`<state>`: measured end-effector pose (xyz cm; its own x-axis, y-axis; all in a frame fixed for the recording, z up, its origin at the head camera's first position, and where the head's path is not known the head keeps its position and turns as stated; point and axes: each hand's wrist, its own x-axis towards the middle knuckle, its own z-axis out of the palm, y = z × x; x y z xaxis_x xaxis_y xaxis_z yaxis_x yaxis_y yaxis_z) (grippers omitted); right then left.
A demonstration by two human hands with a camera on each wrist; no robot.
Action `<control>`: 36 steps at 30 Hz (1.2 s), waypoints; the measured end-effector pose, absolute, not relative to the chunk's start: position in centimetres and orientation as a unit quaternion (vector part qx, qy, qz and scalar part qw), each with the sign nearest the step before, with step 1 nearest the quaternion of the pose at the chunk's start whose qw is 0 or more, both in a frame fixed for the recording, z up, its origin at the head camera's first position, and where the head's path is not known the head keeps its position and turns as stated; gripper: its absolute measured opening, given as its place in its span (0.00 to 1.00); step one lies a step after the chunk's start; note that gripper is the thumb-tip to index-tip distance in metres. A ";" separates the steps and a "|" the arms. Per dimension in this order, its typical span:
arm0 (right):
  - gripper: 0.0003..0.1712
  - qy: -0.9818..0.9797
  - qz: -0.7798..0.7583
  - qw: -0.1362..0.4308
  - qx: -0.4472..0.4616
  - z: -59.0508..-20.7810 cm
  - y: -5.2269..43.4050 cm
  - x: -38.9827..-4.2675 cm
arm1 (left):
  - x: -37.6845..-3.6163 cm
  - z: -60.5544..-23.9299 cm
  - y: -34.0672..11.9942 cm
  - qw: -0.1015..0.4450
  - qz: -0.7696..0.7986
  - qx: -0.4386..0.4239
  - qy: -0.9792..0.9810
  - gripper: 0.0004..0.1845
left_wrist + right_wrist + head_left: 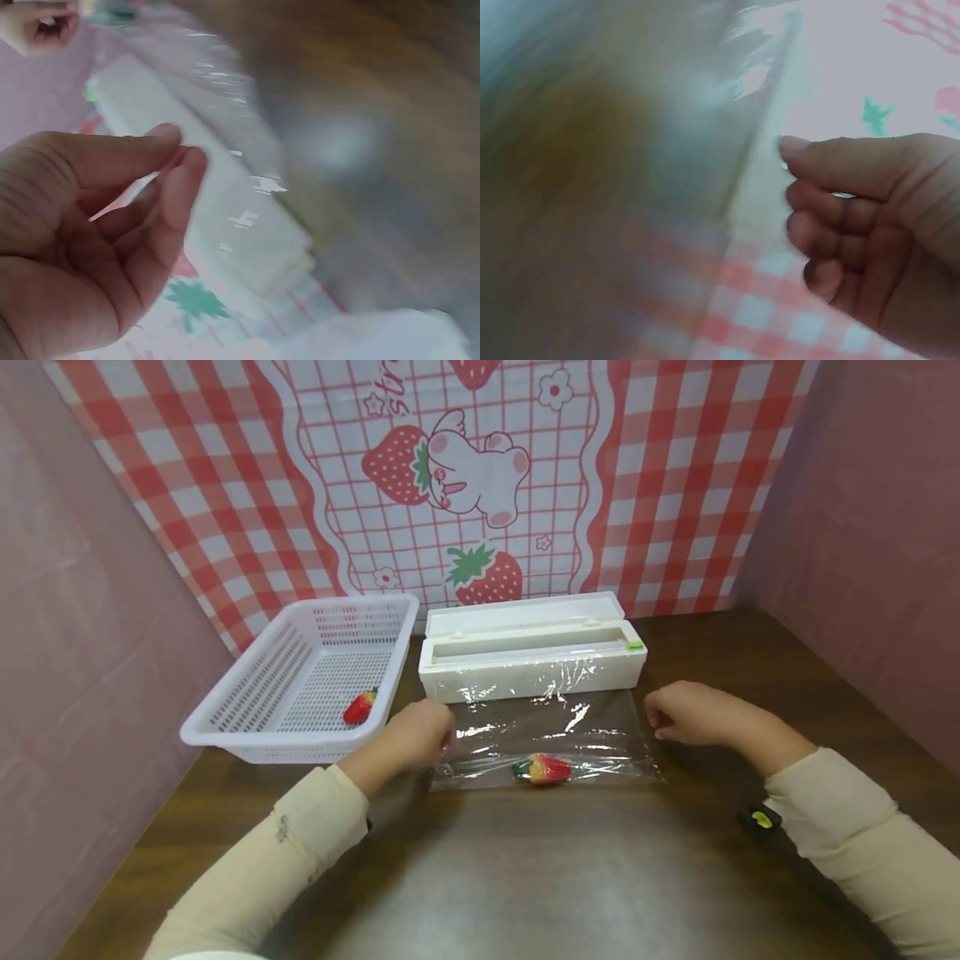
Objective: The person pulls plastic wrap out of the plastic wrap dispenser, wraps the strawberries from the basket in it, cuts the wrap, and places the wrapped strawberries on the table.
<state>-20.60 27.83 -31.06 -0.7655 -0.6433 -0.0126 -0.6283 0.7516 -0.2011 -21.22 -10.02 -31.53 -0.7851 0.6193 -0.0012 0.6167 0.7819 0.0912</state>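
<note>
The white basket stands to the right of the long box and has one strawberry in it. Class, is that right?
Not quite: the white basket stands to the left of the long box, as the head view shows. It does have one strawberry in it.

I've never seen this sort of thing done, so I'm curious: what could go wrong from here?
The clear film looks creased around the strawberry near its front edge, so it might bunch up or cling to itself. It runs up over the front of the white box, so a hard tug could perhaps shift that box. The rounded strawberry might also roll.
</note>
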 end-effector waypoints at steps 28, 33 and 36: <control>0.18 0.849 -0.153 -0.042 -0.505 -33.7 17.5 -19.4 | -19.7 -33.5 -3.5 -0.015 0.096 0.485 0.869 0.08; 0.12 0.855 -0.188 -0.002 -0.483 -33.5 17.8 -19.7 | -20.4 -33.5 -3.7 0.002 0.144 0.479 0.866 0.05; 0.08 0.854 -0.204 0.010 -0.479 -33.4 18.2 -20.2 | -21.1 -33.4 -3.8 0.029 0.181 0.465 0.866 0.03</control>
<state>-20.25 18.16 -33.42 -0.5406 -0.8220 0.1791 -0.8141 0.4574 -0.3578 -21.07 -3.82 -33.42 -0.5653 0.8162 0.1195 0.7954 0.5011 0.3408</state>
